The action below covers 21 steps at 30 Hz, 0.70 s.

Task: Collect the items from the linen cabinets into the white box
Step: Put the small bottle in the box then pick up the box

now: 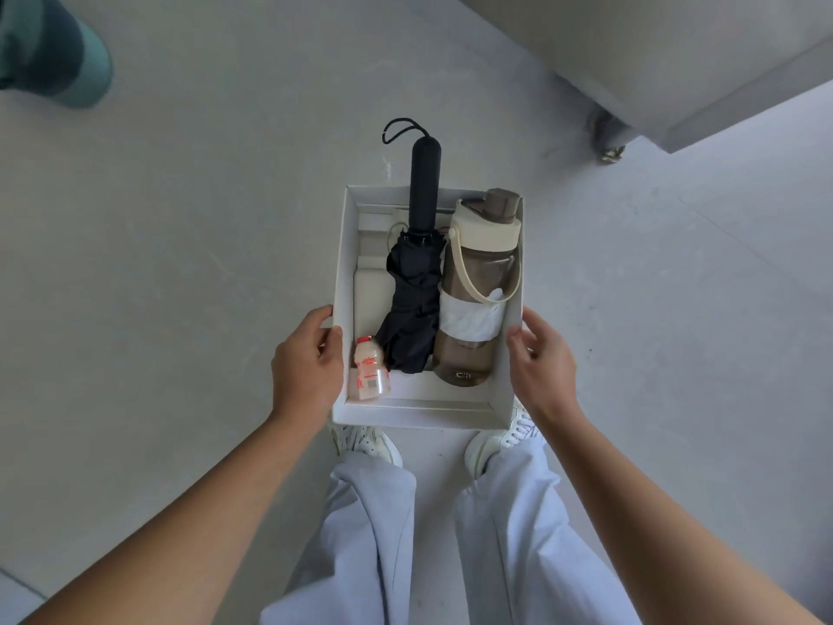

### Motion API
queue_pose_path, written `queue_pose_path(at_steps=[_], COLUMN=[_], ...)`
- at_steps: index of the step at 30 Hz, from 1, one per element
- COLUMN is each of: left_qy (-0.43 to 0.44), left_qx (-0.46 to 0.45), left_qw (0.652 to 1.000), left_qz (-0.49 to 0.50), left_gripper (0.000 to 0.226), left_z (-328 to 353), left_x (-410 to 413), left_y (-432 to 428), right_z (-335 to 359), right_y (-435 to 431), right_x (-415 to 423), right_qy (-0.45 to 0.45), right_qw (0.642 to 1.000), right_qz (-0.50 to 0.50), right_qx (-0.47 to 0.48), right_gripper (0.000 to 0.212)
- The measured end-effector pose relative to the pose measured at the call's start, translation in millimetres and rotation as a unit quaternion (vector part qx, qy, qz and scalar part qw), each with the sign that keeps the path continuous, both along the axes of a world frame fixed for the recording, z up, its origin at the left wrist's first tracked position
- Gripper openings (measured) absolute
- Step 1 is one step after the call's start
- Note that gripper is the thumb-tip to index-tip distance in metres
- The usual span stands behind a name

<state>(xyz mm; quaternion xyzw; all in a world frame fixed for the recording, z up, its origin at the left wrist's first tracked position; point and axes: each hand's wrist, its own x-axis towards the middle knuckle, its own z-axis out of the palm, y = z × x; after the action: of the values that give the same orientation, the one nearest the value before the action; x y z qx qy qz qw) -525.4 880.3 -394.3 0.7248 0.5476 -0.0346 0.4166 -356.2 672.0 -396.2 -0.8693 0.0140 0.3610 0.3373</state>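
Fingers of my left hand are curled round the left wall of the white cardboard box, mid-frame. Inside it: a small red-capped drink bottle, a folded black umbrella and a brown-tinted water bottle. My right hand grips the right wall.

Left hand: back of hand up, thumb hooked over the left wall of the white box, fingers curled against its outer side; forearm bare, reaching in from the lower left. Right hand: set on the box's right wall, thumb at the rim, fingers curled round the outer side; forearm bare, reaching in from the lower right. Both wrists roughly straight, arms extended forward and down.
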Motion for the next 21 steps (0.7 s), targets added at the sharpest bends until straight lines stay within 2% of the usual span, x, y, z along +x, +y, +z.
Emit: queue_pose_path(at_steps=[6, 10, 15, 18, 21], left_qy=[-0.038, -0.065, -0.138, -0.167, -0.183], left_qx=[0.025, 0.026, 0.049, 0.086, 0.11], left_qw=[0.999, 0.998, 0.988, 0.98, 0.975], left_qz=[0.002, 0.007, 0.036, 0.061, 0.064], left_gripper=[0.026, 0.027, 0.026, 0.028, 0.031], left_z=[166.2, 317.8, 493.1, 567.8, 618.2], left_x=[14.6, 25.4, 32.2, 32.8, 31.1], left_y=[22.2, 30.7, 35.7, 36.4, 38.0], right_z=[159.6, 308.4, 486.0, 564.5, 621.7], right_y=[13.4, 20.6, 30.6, 38.8, 47.8], right_x=[16.4, 38.3, 53.9, 54.7, 55.7], right_qy=[-0.02, -0.065, -0.123, -0.156, -0.194], right_qw=[0.999, 0.996, 0.986, 0.978, 0.97], right_qz=[-0.004, 0.019, 0.033, 0.043, 0.05], right_qx=[0.029, 0.062, 0.103, 0.135, 0.138], right_gripper=[0.035, 0.035, 0.036, 0.034, 0.045])
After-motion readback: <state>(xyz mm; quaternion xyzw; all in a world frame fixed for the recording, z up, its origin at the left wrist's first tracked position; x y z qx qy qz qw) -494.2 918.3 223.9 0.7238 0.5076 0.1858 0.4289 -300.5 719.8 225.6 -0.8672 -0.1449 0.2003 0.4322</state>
